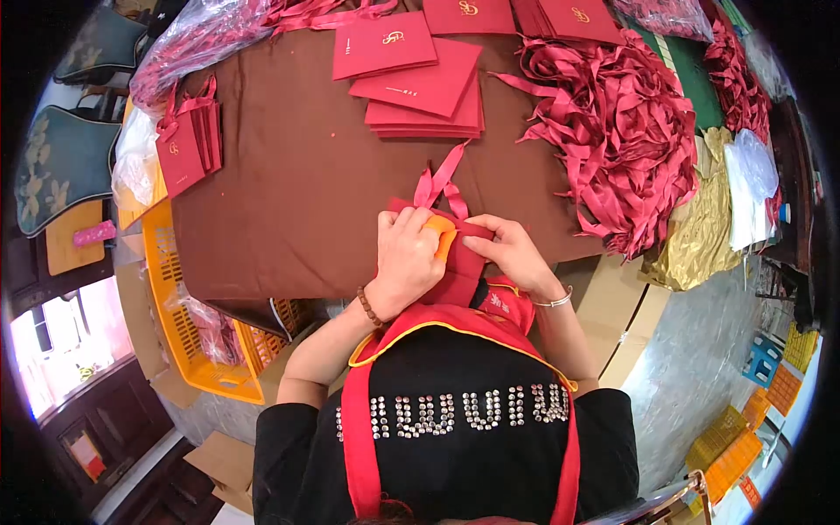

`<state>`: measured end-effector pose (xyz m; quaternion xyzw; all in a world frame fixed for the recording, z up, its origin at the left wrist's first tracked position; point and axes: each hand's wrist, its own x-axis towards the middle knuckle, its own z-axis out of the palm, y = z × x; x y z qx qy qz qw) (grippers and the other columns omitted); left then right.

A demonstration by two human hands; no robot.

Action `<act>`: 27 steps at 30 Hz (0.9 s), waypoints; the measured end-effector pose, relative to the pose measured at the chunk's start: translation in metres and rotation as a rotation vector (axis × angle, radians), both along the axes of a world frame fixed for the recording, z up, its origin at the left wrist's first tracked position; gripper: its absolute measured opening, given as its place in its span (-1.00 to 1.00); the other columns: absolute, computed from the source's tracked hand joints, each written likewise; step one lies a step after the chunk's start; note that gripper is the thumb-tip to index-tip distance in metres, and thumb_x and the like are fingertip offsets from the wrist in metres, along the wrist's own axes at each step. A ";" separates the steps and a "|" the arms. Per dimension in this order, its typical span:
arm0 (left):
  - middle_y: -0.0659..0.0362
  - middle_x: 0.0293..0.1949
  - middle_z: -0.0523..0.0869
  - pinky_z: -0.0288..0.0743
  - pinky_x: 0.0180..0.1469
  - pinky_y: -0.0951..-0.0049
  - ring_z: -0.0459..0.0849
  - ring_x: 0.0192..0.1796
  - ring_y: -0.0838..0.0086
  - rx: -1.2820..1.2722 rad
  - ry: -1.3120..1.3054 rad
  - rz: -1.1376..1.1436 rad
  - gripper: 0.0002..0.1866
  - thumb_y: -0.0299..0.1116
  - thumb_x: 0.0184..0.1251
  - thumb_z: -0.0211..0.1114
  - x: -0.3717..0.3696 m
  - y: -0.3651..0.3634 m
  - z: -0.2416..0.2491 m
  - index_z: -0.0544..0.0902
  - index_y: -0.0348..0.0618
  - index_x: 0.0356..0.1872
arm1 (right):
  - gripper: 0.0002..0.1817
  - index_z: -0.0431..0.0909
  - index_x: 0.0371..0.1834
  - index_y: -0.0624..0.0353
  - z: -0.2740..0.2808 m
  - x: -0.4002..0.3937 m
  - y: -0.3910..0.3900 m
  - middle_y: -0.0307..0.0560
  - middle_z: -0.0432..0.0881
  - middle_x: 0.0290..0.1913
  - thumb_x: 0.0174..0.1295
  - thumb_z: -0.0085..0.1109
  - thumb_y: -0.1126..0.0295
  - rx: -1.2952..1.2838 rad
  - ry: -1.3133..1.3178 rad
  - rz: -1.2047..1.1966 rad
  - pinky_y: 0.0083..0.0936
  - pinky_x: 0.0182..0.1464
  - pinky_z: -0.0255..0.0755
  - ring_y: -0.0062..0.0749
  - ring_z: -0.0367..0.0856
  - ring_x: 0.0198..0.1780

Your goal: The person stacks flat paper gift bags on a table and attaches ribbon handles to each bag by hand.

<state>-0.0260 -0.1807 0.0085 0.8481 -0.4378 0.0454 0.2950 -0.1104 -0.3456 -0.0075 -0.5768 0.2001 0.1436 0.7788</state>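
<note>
At the table's near edge, a red paper gift bag [457, 278] with a pink-red ribbon handle [437, 185] is between my hands. My left hand [408, 255], with a beaded bracelet at the wrist, is closed around a curved orange piece [444, 233] against the bag; what kind of thing it is I cannot make out. On the other side, my right hand [512, 254] pinches the bag's upper right edge between thumb and fingers. My fingers partly hide the bag's opening.
Flat red bags [424, 83] are stacked ahead on the brown cloth [280, 175]. A heap of ribbons [621, 140] lies to the right. Finished-looking bags with ribbons [188, 144] stand at left, above an orange crate [188, 324]. Cardboard [626, 306] is below right.
</note>
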 end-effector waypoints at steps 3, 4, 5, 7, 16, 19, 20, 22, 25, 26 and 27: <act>0.17 -0.41 0.58 0.21 -0.24 0.31 0.52 -0.33 0.29 0.035 0.020 -0.008 -0.90 -0.49 -0.07 0.32 0.004 -0.003 0.007 0.63 -0.15 -0.46 | -0.73 0.52 0.01 0.25 0.005 0.000 -0.003 -0.33 0.61 -0.33 0.25 0.16 0.46 -0.149 0.042 0.075 -0.78 -0.32 0.43 -0.79 0.51 -0.36; 0.17 -0.41 0.58 0.20 -0.24 0.31 0.52 -0.33 0.28 0.060 0.040 -0.015 -0.90 -0.49 -0.08 0.32 0.004 -0.003 0.008 0.63 -0.15 -0.46 | -0.74 0.52 0.00 0.24 0.010 0.001 -0.004 -0.34 0.61 -0.33 0.25 0.16 0.46 -0.234 0.101 0.131 -0.79 -0.33 0.41 -0.79 0.50 -0.37; 0.17 -0.41 0.58 0.20 -0.24 0.31 0.52 -0.33 0.28 0.061 0.040 -0.016 -0.90 -0.49 -0.08 0.32 0.005 -0.003 0.007 0.63 -0.15 -0.46 | -0.74 0.52 0.00 0.24 0.005 0.000 -0.003 -0.34 0.61 -0.33 0.25 0.16 0.46 -0.232 0.102 0.130 -0.79 -0.33 0.41 -0.79 0.50 -0.37; 0.17 -0.40 0.58 0.20 -0.25 0.31 0.52 -0.32 0.28 0.050 0.028 -0.030 -0.91 -0.46 -0.05 0.32 0.006 -0.003 0.005 0.63 -0.14 -0.45 | -0.74 0.53 -0.02 0.23 -0.005 -0.002 0.000 -0.37 0.60 -0.35 0.25 0.17 0.42 -0.054 0.040 0.017 -0.83 -0.35 0.37 -0.82 0.47 -0.40; 0.22 -0.10 0.62 0.35 -0.10 0.29 0.54 -0.13 0.23 -0.040 0.287 0.036 -0.92 -0.48 0.07 0.30 0.027 0.017 -0.001 0.61 -0.17 -0.38 | -0.76 0.53 -0.09 0.23 -0.007 -0.002 -0.007 -0.31 0.61 -0.29 0.31 0.11 0.30 0.042 0.079 -0.019 -0.73 -0.23 0.44 -0.74 0.52 -0.31; 0.18 -0.10 0.63 0.37 -0.06 0.30 0.54 -0.12 0.22 -0.047 0.329 -0.032 -0.92 -0.48 0.08 0.29 0.030 0.015 0.006 0.61 -0.19 -0.38 | -0.74 0.53 -0.08 0.24 -0.007 0.001 -0.007 -0.31 0.61 -0.28 0.32 0.11 0.29 0.065 0.089 0.010 -0.73 -0.23 0.43 -0.74 0.52 -0.33; 0.18 -0.10 0.63 0.37 -0.06 0.30 0.54 -0.12 0.22 -0.047 0.329 -0.032 -0.92 -0.48 0.08 0.29 0.030 0.016 0.005 0.61 -0.19 -0.38 | -0.74 0.53 -0.08 0.24 -0.007 0.002 -0.007 -0.31 0.61 -0.28 0.32 0.11 0.29 0.065 0.088 0.009 -0.73 -0.23 0.43 -0.74 0.52 -0.33; 0.13 -0.16 0.65 0.45 -0.07 0.31 0.57 -0.14 0.20 -0.004 0.336 -0.058 -0.90 -0.52 0.07 0.31 0.032 0.016 0.003 0.59 -0.20 -0.36 | -0.74 0.53 -0.07 0.26 -0.007 0.003 -0.008 -0.29 0.62 -0.27 0.32 0.11 0.30 -0.046 0.094 0.054 -0.72 -0.22 0.44 -0.75 0.52 -0.31; 0.13 -0.19 0.65 0.45 -0.09 0.31 0.56 -0.16 0.20 -0.034 0.320 -0.047 -0.90 -0.53 0.07 0.31 0.030 0.014 0.003 0.59 -0.20 -0.37 | -0.74 0.53 -0.06 0.27 0.005 0.008 -0.006 -0.28 0.61 -0.24 0.32 0.11 0.32 -0.132 0.078 0.086 -0.70 -0.16 0.44 -0.73 0.52 -0.26; 0.13 -0.19 0.65 0.45 -0.09 0.31 0.56 -0.16 0.20 -0.034 0.322 -0.046 -0.90 -0.53 0.07 0.31 0.030 0.014 0.004 0.59 -0.20 -0.37 | -0.74 0.53 -0.06 0.27 0.001 0.008 -0.005 -0.28 0.61 -0.24 0.32 0.11 0.32 -0.131 0.079 0.087 -0.70 -0.16 0.44 -0.73 0.52 -0.26; 0.13 -0.20 0.65 0.43 -0.08 0.31 0.56 -0.16 0.20 -0.018 0.319 -0.053 -0.90 -0.53 0.07 0.31 0.030 0.014 0.007 0.59 -0.19 -0.37 | -0.74 0.53 -0.06 0.28 -0.006 0.008 -0.003 -0.28 0.61 -0.23 0.32 0.11 0.33 -0.175 0.005 0.080 -0.69 -0.14 0.43 -0.72 0.51 -0.23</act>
